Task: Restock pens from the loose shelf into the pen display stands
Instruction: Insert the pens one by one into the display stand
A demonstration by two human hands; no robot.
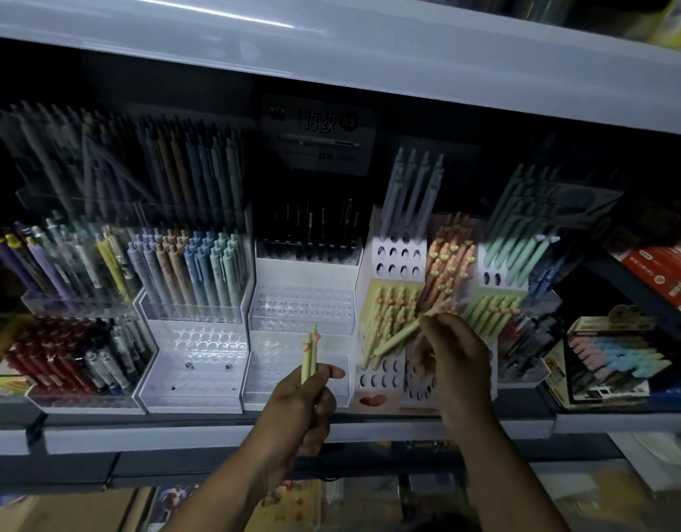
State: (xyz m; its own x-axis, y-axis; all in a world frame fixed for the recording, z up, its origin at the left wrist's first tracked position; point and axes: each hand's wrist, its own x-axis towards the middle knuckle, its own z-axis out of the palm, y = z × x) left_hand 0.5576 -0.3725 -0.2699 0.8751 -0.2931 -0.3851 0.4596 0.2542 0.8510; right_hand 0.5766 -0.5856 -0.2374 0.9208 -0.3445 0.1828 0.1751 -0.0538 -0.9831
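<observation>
The left hand (300, 408) is curled around two pale green pens (310, 355), holding them by their lower barrels in front of the shelf edge (177, 435). Their long axes stand nearly upright and side by side, with the peach heart-shaped tops pointing up and away. To the right, the right hand (454, 359) pinches a third pale green pen (398, 337) at its upper end. This pen lies tilted, its long axis running from the fingertips down to the left, with its lower end over the white display stand (392, 259). That end is among the green pens already seated there; whether it sits in a hole I cannot tell. Peach pens (448, 263) lean in the stand's centre column, just beyond the right hand. A clear tiered stand (304, 305) sits left of the white one, behind the two upright pens.
</observation>
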